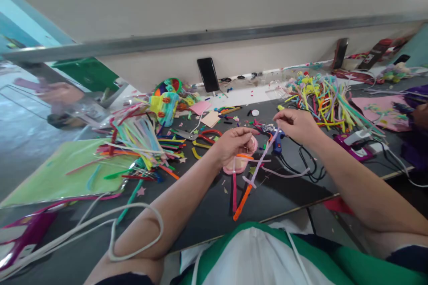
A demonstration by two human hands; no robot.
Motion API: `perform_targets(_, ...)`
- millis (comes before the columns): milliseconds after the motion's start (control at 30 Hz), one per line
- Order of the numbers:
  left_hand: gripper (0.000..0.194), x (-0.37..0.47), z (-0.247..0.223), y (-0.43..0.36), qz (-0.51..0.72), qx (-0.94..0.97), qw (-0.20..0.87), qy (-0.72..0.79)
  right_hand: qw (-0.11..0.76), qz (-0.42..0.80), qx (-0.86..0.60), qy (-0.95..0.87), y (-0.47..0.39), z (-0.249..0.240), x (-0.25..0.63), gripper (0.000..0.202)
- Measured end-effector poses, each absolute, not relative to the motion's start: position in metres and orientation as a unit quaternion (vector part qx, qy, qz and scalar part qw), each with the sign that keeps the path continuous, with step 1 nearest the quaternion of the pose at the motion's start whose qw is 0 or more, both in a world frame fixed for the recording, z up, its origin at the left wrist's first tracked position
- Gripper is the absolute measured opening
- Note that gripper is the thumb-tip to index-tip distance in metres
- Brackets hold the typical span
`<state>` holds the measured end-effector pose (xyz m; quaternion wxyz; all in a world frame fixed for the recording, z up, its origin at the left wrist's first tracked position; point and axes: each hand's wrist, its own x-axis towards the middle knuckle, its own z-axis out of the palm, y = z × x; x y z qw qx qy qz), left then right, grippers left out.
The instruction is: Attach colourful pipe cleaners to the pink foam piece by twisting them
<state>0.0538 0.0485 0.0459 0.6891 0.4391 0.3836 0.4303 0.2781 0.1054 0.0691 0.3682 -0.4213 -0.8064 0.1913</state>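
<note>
My right hand (297, 127) pinches the upper end of a pale lilac pipe cleaner (262, 160), which slants down to an orange strip (242, 202) at its lower end. To its left, my left hand (236, 142) has its fingers curled around part of a pink-edged piece (236, 165); the exact grip is partly hidden. A dark pink strip (234, 191) hangs down from that piece. Another thin lilac strand (287, 173) extends rightward on the dark table. The blue glue gun (278, 141) lies just below my right hand.
Red-handled scissors (209, 136) and bundled pipe cleaners (140, 136) lie left; another pile (324, 98) is at the right. A phone (207, 75) leans on the partition. Purple power strips (356, 147) and white cables flank the work area. Another person's hand (420, 116) is far right.
</note>
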Motion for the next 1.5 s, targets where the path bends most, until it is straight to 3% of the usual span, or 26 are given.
perform_targets(533,0.02,0.091,0.016,0.021,0.532,0.404,0.582,0.464,0.239,0.06,-0.43,-0.868,0.081,0.061,0.283,0.028)
perform_targets(1000,0.022,0.092,0.013,0.017,0.511,0.392,0.559,0.522,0.225,0.057,-0.379,-0.896,0.079,0.048,0.279,0.031)
perform_targets(1500,0.015,0.086,0.003,0.018,0.555,0.387,0.549,0.49,0.204,0.051,-0.357,-0.91,0.079,0.044,0.276,0.03)
